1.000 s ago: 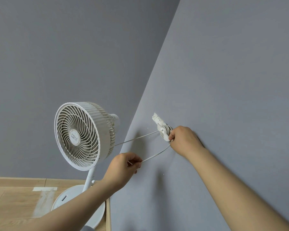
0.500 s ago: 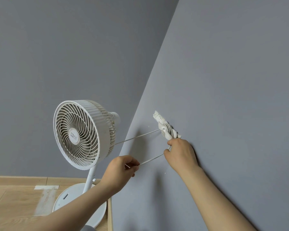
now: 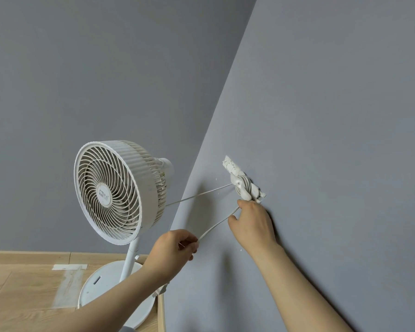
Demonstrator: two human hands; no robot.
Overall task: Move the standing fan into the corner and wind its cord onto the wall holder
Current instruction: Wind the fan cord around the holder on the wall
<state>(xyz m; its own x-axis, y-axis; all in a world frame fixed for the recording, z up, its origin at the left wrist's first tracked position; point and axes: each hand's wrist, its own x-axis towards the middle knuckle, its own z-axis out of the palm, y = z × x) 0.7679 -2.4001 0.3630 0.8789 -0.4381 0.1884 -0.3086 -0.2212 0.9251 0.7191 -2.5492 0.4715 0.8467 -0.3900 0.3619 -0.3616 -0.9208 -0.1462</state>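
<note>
White cord (image 3: 217,225) runs slanted btwn both hands: left hand (image 3: 175,245) pinches it low, right hand (image 3: 253,225) pinches it just under wall holder (image 3: 243,186), at 12 o'clock. Right is nearer.

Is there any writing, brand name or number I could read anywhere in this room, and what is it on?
Badge at the centre of the fan grille: a small logo with a few characters, too small and blurred to read.
Fan base: one dark slot or mark, no readable text.
Wall holder, cord, walls and floor: no writing visible.
</note>
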